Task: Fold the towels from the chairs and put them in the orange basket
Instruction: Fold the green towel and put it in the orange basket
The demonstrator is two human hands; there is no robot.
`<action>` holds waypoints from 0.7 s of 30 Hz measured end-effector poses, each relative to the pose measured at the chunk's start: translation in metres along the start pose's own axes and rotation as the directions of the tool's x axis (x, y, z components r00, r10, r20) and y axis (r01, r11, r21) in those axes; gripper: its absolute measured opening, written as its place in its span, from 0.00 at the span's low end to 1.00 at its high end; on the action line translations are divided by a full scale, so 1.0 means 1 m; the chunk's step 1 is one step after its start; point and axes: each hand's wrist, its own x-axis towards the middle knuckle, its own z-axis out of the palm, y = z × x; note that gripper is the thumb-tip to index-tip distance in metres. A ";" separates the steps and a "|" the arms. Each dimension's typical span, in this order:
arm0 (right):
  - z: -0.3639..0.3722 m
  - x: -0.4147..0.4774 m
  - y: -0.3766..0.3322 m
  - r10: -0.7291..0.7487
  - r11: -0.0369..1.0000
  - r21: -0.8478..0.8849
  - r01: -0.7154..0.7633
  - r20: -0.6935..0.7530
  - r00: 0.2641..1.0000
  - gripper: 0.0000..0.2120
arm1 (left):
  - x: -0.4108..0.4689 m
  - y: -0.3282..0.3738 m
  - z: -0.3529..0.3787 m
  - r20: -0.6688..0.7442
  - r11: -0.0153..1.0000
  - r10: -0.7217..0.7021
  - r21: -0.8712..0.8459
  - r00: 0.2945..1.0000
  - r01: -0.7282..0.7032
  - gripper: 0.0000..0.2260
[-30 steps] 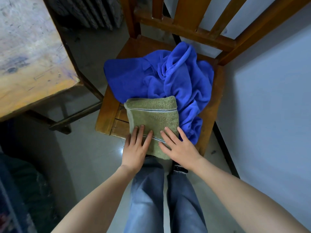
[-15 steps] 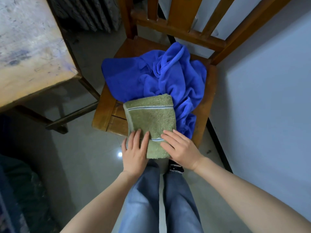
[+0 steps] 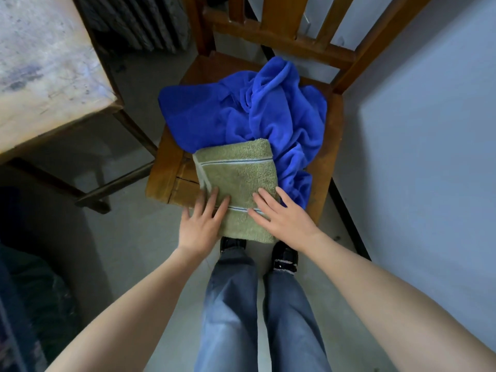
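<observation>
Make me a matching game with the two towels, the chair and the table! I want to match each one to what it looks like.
Things:
1. green towel
2. blue towel
3. chair
4. table

Descriptions:
A. crumpled in a heap
B. brown wood, with both towels on its seat
C. folded flat, with the left hand and the right hand resting on it
D. pale scuffed top, off to the left

Pairs: 1-C, 2-A, 3-B, 4-D
</observation>
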 end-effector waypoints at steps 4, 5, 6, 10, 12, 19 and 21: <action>0.004 -0.001 -0.010 -0.013 0.999 -0.047 0.018 0.108 0.994 0.28 | 0.001 -0.003 0.007 0.043 0.997 -0.056 0.058 0.998 0.053 0.54; 0.007 0.001 -0.012 -0.009 0.999 -0.052 0.014 0.095 0.995 0.27 | 0.002 -0.002 0.010 0.043 0.996 -0.063 0.072 0.997 0.060 0.55; 0.011 0.006 -0.011 -0.003 0.999 -0.052 0.006 0.060 0.998 0.22 | 0.003 0.000 0.013 0.035 0.994 -0.069 0.085 0.997 0.065 0.55; 0.007 0.033 -0.002 0.024 0.999 0.039 -0.019 -0.115 0.993 0.06 | 0.002 0.006 0.011 -0.094 0.993 -0.073 0.082 0.993 0.081 0.48; -0.002 0.035 0.005 0.016 0.995 0.101 0.003 -0.187 0.982 0.06 | -0.007 0.011 0.004 -0.152 0.998 -0.025 0.051 0.988 0.033 0.48; -0.069 0.032 0.037 -0.001 0.961 0.259 0.094 -0.339 0.941 0.08 | -0.020 0.020 -0.044 -0.224 0.968 -0.085 -0.249 0.971 0.028 0.24; -0.094 0.026 0.046 0.011 0.959 0.271 0.086 -0.338 0.941 0.10 | -0.019 0.020 -0.074 -0.230 0.940 -0.029 -0.338 0.973 -0.052 0.21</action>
